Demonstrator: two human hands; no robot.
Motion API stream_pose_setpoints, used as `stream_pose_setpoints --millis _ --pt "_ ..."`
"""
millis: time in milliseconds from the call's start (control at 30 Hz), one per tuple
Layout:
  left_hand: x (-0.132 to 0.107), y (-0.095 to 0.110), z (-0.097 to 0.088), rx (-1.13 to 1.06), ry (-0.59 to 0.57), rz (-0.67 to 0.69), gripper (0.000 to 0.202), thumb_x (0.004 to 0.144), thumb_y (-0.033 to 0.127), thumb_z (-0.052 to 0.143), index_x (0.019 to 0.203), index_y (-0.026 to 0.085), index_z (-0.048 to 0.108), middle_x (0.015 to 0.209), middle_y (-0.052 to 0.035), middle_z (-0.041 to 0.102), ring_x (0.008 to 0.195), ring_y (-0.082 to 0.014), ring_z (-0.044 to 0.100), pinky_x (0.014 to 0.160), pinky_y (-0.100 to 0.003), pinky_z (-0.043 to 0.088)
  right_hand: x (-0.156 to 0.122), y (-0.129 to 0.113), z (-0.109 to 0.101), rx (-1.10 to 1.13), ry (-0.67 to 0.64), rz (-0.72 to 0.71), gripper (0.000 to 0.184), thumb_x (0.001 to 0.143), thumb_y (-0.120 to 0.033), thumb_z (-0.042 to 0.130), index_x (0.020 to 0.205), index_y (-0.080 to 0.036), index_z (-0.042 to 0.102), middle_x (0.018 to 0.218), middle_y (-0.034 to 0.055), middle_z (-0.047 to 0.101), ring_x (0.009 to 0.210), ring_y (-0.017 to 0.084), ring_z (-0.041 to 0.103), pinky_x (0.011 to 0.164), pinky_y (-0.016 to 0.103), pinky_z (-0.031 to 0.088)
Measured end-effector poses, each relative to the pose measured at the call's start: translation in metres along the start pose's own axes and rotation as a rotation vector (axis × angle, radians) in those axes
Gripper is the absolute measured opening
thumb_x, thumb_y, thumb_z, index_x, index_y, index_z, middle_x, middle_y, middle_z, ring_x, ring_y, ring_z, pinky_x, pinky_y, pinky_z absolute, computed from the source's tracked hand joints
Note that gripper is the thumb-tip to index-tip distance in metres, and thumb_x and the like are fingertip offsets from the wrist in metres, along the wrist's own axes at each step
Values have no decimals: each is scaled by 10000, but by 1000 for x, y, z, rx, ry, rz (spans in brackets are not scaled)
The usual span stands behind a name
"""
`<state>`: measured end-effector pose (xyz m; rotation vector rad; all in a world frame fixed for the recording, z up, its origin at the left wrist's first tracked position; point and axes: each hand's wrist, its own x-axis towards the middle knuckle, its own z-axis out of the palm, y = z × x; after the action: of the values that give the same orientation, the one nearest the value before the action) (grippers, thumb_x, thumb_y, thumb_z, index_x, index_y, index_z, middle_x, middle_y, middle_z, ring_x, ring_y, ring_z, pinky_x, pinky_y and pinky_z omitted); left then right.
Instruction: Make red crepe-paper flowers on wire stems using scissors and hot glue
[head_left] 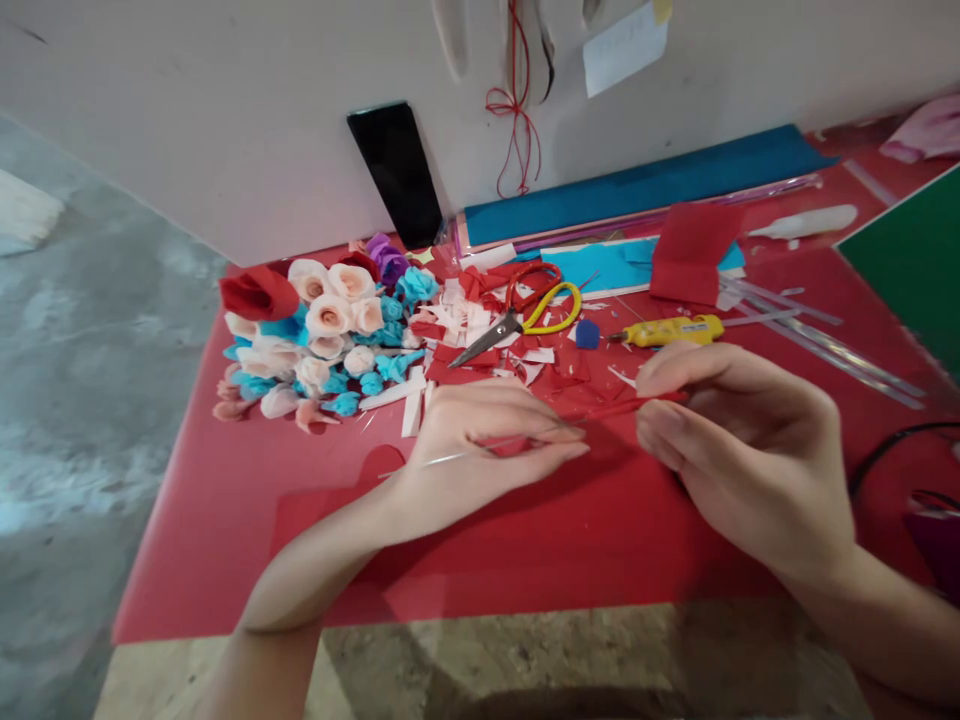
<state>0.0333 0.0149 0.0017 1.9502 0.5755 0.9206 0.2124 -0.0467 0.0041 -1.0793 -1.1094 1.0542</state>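
Note:
My left hand (472, 445) is closed in a pinch around a thin wire (444, 461), whose loose end sticks out past the wrist. To the right, my right hand (757, 460) pinches a narrow strip of red paper (664, 398) between thumb and fingertips. The strip lies along the wire's far end, between the two hands. Both hands are held above the red tabletop (525, 570). Just beyond them lie yellow-handled scissors (495, 335) and a yellow glue gun (671, 330). A folded piece of red paper (690, 255) rests farther back.
Paper flowers (330, 315) in white, blue, red and purple are heaped at the left. Paper scraps (465, 310) surround the scissors. A phone (397, 175) leans on the wall, near a blue paper roll (645, 180). Clear glue sticks (840, 345) and a green board (915, 260) are at right.

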Motion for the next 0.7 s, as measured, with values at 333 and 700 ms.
stream_pose_setpoints --millis 333,700 --pt "11 -22 -2 211 -213 -375 363 884 270 478 560 133 563 487 37 501 459 -48 440 477 -182 356 5 9 -5 33 19 62 25 818 -264 653 838 -252 643 568 -43 481 476 75 384 426 237 267" --pt "-5 5 1 -64 40 -70 292 734 119 690 1002 234 694 956 -15 714 788 -118 661 720 -201 559 5 5 4 43 -100 57 71 810 -160 644 802 -230 645 706 -49 583 538 46 475 483 189 378"
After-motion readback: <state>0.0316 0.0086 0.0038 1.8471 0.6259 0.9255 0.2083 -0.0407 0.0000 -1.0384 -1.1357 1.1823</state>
